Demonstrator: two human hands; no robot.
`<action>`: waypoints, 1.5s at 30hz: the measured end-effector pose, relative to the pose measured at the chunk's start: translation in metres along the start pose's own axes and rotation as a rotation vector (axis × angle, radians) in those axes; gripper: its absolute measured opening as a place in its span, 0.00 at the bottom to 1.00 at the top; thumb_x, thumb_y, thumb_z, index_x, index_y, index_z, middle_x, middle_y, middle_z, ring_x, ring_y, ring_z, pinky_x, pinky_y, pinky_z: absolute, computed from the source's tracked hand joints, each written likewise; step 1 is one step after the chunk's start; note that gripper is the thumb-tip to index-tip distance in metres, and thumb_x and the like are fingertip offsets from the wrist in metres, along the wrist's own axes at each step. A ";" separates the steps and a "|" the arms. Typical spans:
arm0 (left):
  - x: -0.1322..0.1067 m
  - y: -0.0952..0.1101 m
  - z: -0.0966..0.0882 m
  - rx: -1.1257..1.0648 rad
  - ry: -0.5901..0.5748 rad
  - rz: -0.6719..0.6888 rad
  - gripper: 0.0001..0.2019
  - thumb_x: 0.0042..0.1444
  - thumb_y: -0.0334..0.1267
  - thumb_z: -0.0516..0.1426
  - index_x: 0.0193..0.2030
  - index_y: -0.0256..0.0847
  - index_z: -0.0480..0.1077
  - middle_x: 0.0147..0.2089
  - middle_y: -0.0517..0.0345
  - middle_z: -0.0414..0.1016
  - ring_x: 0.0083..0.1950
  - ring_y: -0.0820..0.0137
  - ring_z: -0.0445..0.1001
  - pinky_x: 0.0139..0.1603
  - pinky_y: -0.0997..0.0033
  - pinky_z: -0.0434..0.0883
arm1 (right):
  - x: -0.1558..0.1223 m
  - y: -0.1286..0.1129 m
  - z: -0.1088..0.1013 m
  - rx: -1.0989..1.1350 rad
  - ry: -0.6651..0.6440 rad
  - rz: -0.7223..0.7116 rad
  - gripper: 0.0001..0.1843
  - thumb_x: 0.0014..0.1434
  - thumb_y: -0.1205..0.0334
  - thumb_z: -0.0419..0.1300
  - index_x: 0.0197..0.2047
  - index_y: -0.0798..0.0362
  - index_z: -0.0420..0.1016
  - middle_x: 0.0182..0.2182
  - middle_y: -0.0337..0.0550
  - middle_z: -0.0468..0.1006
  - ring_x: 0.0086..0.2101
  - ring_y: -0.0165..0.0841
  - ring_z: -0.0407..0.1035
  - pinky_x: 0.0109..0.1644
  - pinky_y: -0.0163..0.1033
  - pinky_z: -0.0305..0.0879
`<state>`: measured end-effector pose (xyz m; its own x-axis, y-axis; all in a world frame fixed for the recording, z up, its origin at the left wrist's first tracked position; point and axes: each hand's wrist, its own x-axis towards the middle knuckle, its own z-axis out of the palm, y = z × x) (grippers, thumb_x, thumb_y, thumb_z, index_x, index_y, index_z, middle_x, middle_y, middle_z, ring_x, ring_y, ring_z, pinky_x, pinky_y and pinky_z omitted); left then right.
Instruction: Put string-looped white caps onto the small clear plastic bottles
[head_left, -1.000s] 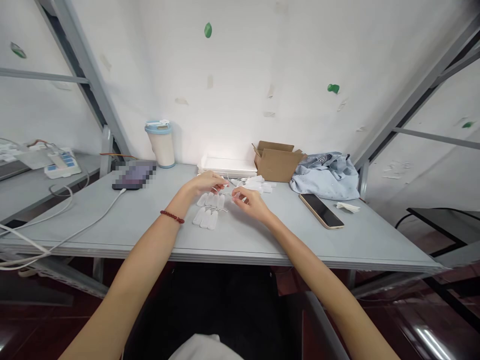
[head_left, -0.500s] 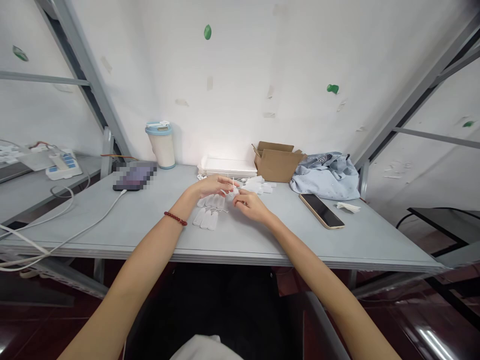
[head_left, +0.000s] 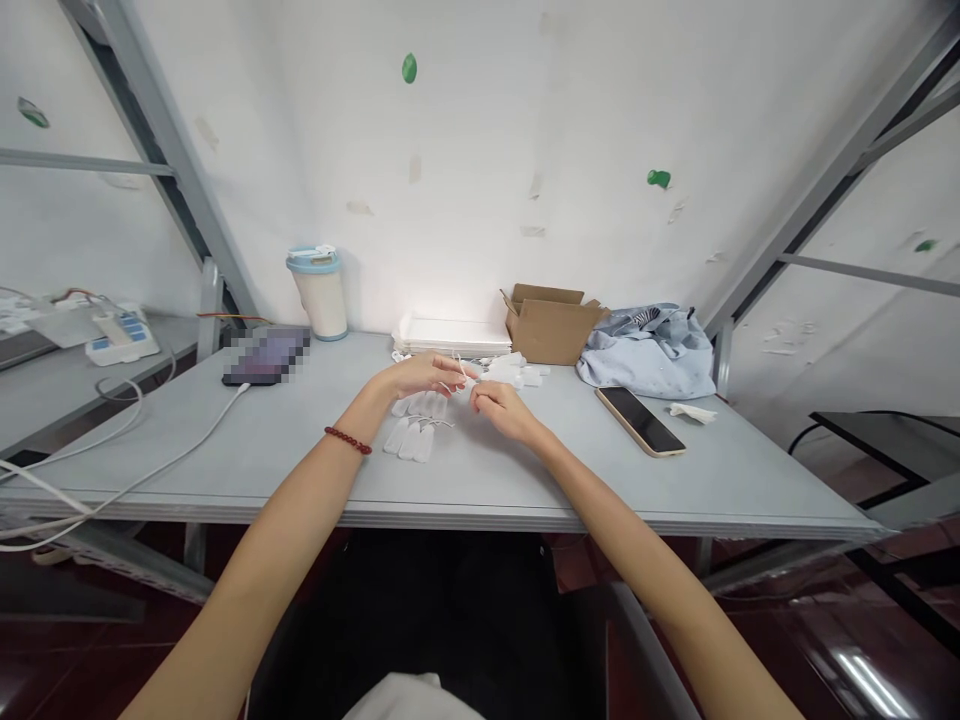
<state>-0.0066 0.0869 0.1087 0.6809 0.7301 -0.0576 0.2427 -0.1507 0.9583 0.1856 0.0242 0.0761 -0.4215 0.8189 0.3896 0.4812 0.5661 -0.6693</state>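
Over the middle of the grey table, my left hand (head_left: pixel 429 375) pinches a small white piece with a thin cord or strip (head_left: pixel 463 369); its exact kind is too small to make out. My right hand (head_left: pixel 502 408) is closed at the other side of the same white piece, fingertips close to those of my left. Below my left hand lie several flat white tag-like pieces (head_left: pixel 410 438) with white strings, set in two rows. Just behind my hands is a loose pile of similar white pieces (head_left: pixel 517 370).
At the back stand a white stack (head_left: pixel 450 335), an open cardboard box (head_left: pixel 551 325) and a bundled blue cloth (head_left: pixel 649 350). A phone (head_left: pixel 640 421) and crumpled tissue (head_left: pixel 693 412) lie right. Left are a lidded cup (head_left: pixel 321 295), a charging phone (head_left: pixel 262 358) and its cable (head_left: pixel 187 450).
My right hand has shifted slightly and its fingers have curled further at the white piece. The cord by my left fingers now leans differently. The view has moved a little.
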 end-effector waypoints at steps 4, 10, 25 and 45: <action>0.003 -0.002 0.002 -0.023 -0.008 0.001 0.14 0.46 0.45 0.65 0.37 0.38 0.80 0.47 0.48 0.77 0.37 0.71 0.72 0.44 0.67 0.70 | 0.001 -0.004 -0.004 0.296 -0.001 0.115 0.10 0.48 0.63 0.46 0.20 0.53 0.63 0.23 0.39 0.63 0.26 0.30 0.57 0.30 0.35 0.57; 0.006 0.000 0.011 -0.154 -0.002 0.033 0.12 0.44 0.43 0.67 0.31 0.37 0.78 0.32 0.56 0.75 0.32 0.74 0.70 0.42 0.68 0.69 | 0.001 -0.001 -0.012 0.736 -0.030 0.263 0.04 0.45 0.65 0.50 0.21 0.52 0.63 0.19 0.35 0.56 0.21 0.27 0.50 0.25 0.34 0.55; 0.011 0.000 0.021 -0.225 0.068 0.141 0.18 0.45 0.45 0.67 0.40 0.36 0.78 0.35 0.55 0.75 0.35 0.72 0.71 0.45 0.65 0.69 | 0.002 -0.005 -0.020 1.035 -0.032 0.382 0.06 0.46 0.64 0.53 0.22 0.52 0.58 0.18 0.33 0.50 0.20 0.25 0.46 0.23 0.31 0.50; 0.011 0.002 0.023 -0.198 0.155 0.107 0.11 0.45 0.42 0.65 0.27 0.34 0.76 0.27 0.57 0.73 0.30 0.74 0.70 0.35 0.71 0.69 | 0.003 -0.003 -0.012 0.695 0.131 0.414 0.22 0.48 0.47 0.66 0.35 0.49 0.59 0.23 0.30 0.65 0.21 0.24 0.55 0.23 0.32 0.56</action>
<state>0.0171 0.0792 0.1038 0.5780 0.8126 0.0753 0.0254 -0.1101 0.9936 0.1919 0.0258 0.0871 -0.2006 0.9774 0.0671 -0.0264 0.0630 -0.9977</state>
